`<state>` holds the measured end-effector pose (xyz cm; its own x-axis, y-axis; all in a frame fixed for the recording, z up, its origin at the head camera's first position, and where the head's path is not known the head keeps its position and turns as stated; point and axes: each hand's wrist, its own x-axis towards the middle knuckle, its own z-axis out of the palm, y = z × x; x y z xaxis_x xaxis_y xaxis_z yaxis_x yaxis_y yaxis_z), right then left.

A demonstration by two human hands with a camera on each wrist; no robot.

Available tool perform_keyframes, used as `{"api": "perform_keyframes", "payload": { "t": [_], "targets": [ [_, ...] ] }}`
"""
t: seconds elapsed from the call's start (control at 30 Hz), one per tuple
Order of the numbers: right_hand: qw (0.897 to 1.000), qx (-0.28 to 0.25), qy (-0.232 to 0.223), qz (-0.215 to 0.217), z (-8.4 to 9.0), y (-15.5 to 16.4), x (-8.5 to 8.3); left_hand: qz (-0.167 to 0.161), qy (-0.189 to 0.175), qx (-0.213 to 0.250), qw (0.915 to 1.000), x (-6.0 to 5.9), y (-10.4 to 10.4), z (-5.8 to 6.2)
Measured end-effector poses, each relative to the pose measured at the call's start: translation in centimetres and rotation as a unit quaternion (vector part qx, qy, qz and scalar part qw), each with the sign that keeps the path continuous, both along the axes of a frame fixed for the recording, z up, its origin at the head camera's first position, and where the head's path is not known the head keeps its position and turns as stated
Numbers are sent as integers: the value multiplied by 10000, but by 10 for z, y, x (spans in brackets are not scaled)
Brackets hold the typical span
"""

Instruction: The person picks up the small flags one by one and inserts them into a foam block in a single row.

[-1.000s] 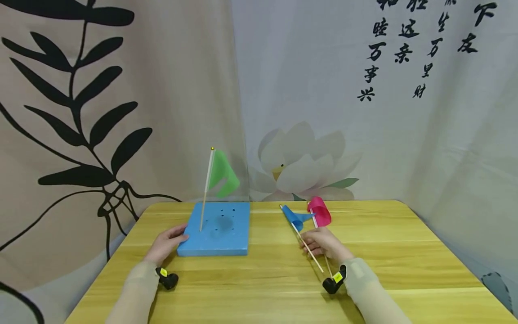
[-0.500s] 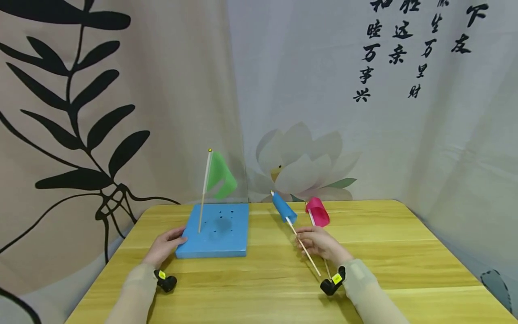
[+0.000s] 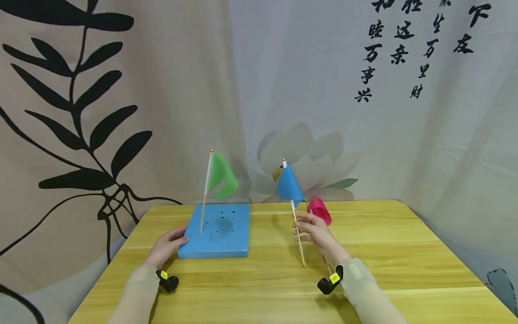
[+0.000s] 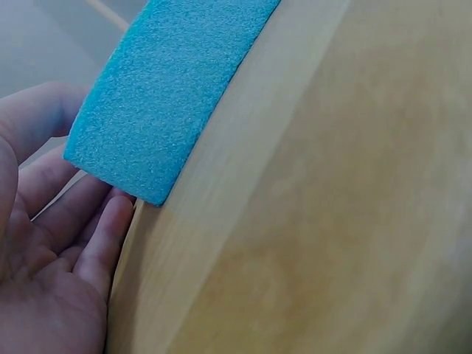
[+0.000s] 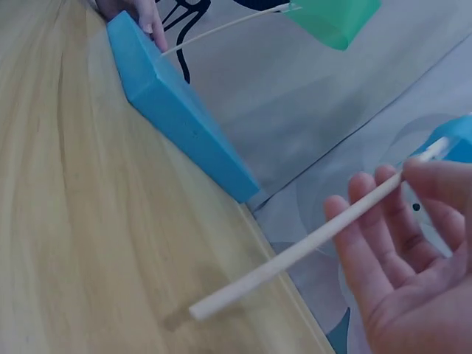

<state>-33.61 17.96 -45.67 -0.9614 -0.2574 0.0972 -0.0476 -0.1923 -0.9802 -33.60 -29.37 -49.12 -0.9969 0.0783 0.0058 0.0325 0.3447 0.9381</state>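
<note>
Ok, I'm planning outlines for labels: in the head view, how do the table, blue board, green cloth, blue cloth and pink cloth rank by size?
1. table
2. blue board
3. green cloth and blue cloth: too alike to rank
4. pink cloth, as far as it shows

A wooden tabletop (image 3: 279, 288), yellow-toned in the head view and streaked with long bands of grain, carries the things; its visible far corners are rounded. On its left half a blue foam block (image 3: 230, 240) lies flat, broad face up and dotted with small dark holes, set back close to the far edge. The left wrist view shows the block's fine, grainy texture against the wood. Well apart to the right, a pink flag (image 3: 319, 210) lies near the far edge, its sheet curled, its stick (image 3: 327, 265) pointing nearer, partly hidden.
</note>
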Motion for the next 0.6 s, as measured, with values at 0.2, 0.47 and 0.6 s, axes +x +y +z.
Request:
{"api": "perform_keyframes", "payload": {
  "t": [0.2, 0.47, 0.6],
  "targets": [
    [9990, -422, 127, -123, 8, -3, 2, 35, 21, -32, 10000, -1, 1, 1],
    [9951, -969, 160, -55, 14, -7, 3, 25, 76, -23, 10000, 0, 1, 0],
    [9921, -1232, 239, 53, 15, -9, 3, 52, 74, -8, 10000, 0, 2, 0]
  ]
}}
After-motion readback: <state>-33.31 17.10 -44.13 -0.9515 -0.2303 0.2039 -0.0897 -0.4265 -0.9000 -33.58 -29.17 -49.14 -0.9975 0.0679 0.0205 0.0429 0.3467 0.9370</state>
